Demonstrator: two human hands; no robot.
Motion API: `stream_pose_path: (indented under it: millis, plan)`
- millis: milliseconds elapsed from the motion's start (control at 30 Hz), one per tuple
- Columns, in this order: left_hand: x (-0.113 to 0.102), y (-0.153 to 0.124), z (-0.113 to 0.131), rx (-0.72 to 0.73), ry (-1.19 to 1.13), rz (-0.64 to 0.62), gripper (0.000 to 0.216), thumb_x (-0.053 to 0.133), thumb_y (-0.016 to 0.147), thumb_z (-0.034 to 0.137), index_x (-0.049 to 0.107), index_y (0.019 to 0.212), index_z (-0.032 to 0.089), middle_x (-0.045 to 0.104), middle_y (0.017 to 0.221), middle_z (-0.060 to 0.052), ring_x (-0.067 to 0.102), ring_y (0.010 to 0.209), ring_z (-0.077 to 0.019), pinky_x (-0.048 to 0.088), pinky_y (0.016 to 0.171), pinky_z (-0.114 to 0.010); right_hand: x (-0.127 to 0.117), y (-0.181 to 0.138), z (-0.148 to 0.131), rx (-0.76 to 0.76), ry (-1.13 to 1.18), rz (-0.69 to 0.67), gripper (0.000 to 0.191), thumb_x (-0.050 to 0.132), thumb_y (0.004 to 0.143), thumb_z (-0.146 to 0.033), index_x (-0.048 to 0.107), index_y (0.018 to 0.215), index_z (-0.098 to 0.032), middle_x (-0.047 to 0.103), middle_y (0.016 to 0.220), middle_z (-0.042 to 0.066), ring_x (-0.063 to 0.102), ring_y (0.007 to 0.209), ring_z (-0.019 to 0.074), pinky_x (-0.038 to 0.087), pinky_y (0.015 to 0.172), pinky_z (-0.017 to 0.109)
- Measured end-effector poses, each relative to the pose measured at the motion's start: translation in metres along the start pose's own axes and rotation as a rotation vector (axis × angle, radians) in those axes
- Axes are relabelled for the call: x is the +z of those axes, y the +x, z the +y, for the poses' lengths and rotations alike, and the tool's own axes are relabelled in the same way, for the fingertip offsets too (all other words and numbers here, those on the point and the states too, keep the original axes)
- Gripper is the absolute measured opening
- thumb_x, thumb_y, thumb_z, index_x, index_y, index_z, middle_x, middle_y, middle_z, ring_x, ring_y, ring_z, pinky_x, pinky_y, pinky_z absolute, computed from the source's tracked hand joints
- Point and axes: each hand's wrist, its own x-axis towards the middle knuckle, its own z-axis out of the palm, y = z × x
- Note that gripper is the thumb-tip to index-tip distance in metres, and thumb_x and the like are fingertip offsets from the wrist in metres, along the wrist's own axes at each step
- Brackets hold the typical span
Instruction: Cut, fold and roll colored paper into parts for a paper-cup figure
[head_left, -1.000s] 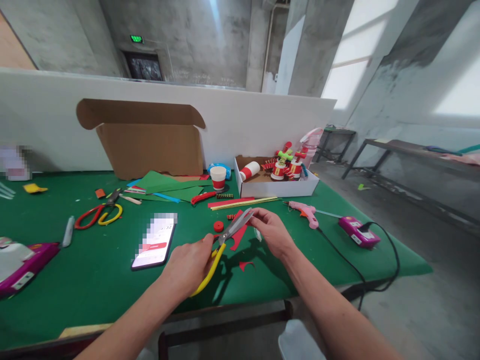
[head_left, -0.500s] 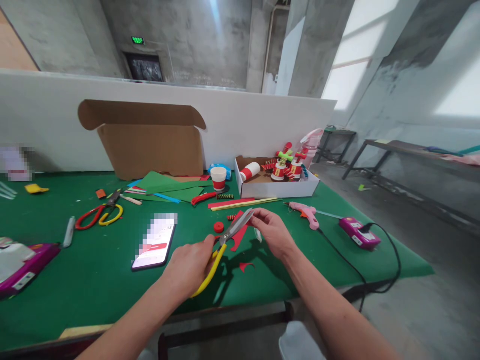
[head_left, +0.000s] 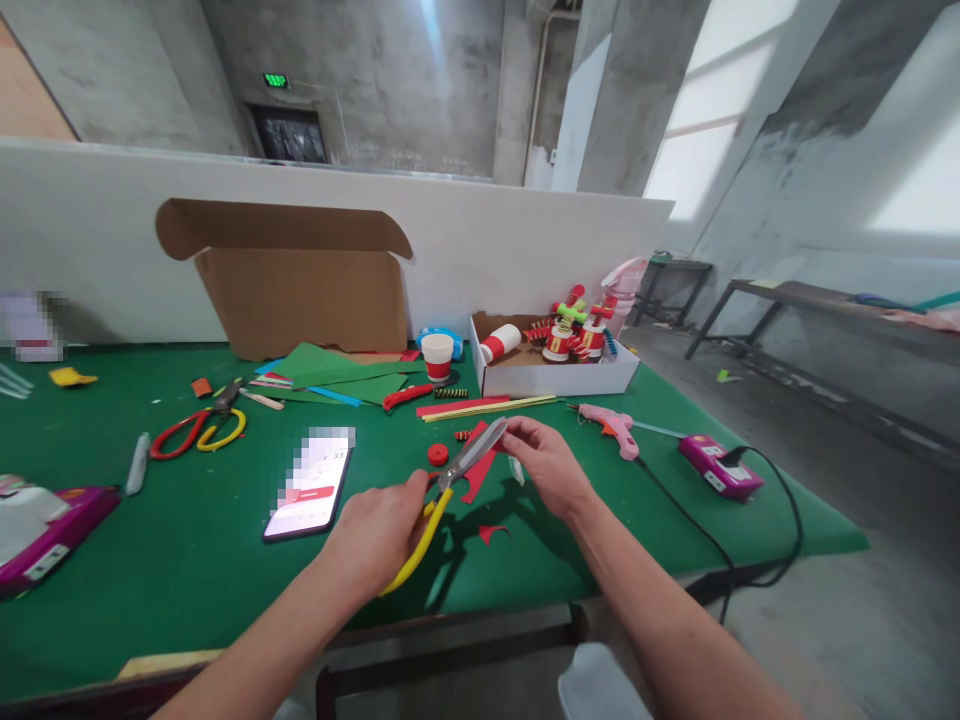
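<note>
My left hand [head_left: 386, 525] is closed around the handles of a pair of scissors [head_left: 421, 548] with a yellow grip. The blades point up and away to the right. At the blade tips, the fingers of my right hand [head_left: 541, 460] pinch a small red piece of paper, mostly hidden by the fingers and blades. Behind the blades lies a strip of red paper [head_left: 474, 484], and a curved red scrap [head_left: 492, 534] rests nearer me. A red roll [head_left: 438, 455] sits just left of the blades.
A phone [head_left: 311, 490] lies to the left, with a second pair of scissors [head_left: 201, 428] beyond it. Further back stand a paper cup [head_left: 437, 357] and a white box [head_left: 559, 378] of crafted figures. To the right are a pink glue gun [head_left: 611, 428] and a purple power strip [head_left: 720, 468] with a trailing cord.
</note>
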Motion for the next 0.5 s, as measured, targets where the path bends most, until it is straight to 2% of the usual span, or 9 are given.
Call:
stream_pose_path:
  millis: [500]
  plan:
    - [-0.0027,-0.001,-0.0003,-0.019,0.04,-0.019,0.025,0.034,0.09,0.024,0.05,0.107,0.015,0.07,0.092,-0.017,0.068,0.083,-0.0358,0.051,0.067,-0.044,-0.0034,0.0007,0.0029,0.001,-0.025,0.014,0.027,0.074,0.068,-0.043,0.07,0.081,-0.02,0.072,0.084,0.003,0.063,0.082,0.0164,0.047,0.085,0.031]
